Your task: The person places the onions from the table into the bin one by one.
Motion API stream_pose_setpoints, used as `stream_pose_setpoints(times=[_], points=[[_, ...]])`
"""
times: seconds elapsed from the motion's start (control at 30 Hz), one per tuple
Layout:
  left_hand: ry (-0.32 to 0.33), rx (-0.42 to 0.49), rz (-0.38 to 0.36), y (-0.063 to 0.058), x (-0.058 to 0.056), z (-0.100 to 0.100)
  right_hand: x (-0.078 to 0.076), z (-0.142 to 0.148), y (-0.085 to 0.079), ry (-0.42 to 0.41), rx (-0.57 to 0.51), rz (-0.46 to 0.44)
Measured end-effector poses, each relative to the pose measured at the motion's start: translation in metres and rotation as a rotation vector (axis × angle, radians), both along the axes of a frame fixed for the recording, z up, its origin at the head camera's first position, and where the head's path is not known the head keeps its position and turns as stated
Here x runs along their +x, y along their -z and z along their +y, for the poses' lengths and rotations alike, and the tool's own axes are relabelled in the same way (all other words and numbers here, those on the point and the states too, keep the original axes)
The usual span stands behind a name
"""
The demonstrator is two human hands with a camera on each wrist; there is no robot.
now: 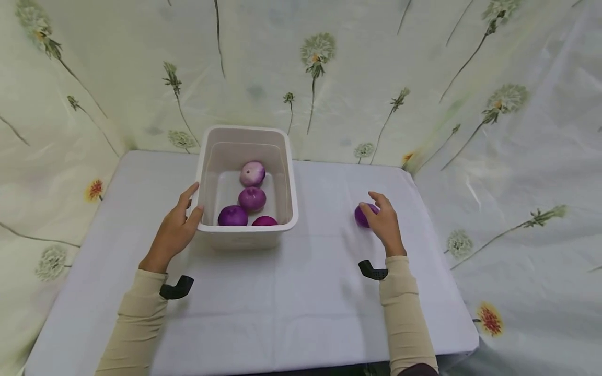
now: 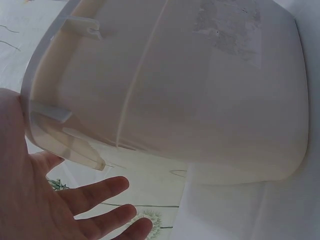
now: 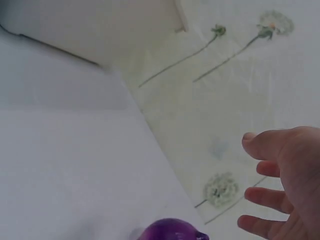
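**Hands at bin and loose purple onion**

Head view, centre of frame: a white plastic bin [image 1: 246, 180] stood on a table [image 1: 301, 292] draped in white cloth. Four purple onions lay inside it: a pale one [image 1: 252, 173] toward the far wall, one [image 1: 252, 198] in the middle, and two at the near wall, one left [image 1: 232, 215], one [image 1: 265, 221] partly cut off by the rim.

The left hand [image 1: 176, 230] rested against the bin's near-left corner, thumb touching the rim, fingers straight along the outer wall. The left wrist view showed the bin's wall [image 2: 190, 90] filling the frame and the palm [image 2: 45, 200] at lower left, fingers spread and relaxed, not wrapped around anything.

Right of centre, a fifth purple onion [image 1: 363, 214] sat on the cloth, well apart from the bin. The right hand [image 1: 385, 222] was just beside it, fingers loosely curved over its right side. In the right wrist view the fingers [image 3: 270, 172] were spread wide at the right edge, the onion [image 3: 172, 231] at the bottom edge, a clear gap between them. No grip.

Dandelion-print fabric [image 1: 376, 78] hung behind and on both sides.
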State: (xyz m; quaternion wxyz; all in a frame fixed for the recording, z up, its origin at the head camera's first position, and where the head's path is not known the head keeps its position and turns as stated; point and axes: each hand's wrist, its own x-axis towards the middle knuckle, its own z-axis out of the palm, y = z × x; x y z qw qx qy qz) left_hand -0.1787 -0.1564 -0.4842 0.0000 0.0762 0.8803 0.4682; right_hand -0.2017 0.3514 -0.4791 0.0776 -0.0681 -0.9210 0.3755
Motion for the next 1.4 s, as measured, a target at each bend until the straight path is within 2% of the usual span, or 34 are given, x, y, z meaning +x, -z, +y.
stream_pose_setpoints(times=[0.4,0.83,1.07,1.27,1.4], points=[[0.007,-0.004,-0.007,-0.001,0.001,0.001,0.004,0.026,0.018,0.032,0.033,-0.083],[-0.004,-0.001,-0.018,-0.003,0.003,0.001,-0.009,0.034,0.039,0.042,0.080,-0.182],[-0.009,-0.007,-0.031,-0.003,0.001,0.003,-0.018,0.033,0.050,0.050,0.078,-0.179],[0.007,-0.012,-0.030,-0.003,-0.001,0.002,-0.022,0.029,0.057,0.087,0.087,-0.231],[-0.004,-0.009,-0.038,-0.002,0.000,-0.001,-0.024,0.025,0.059,0.101,0.101,-0.238]])
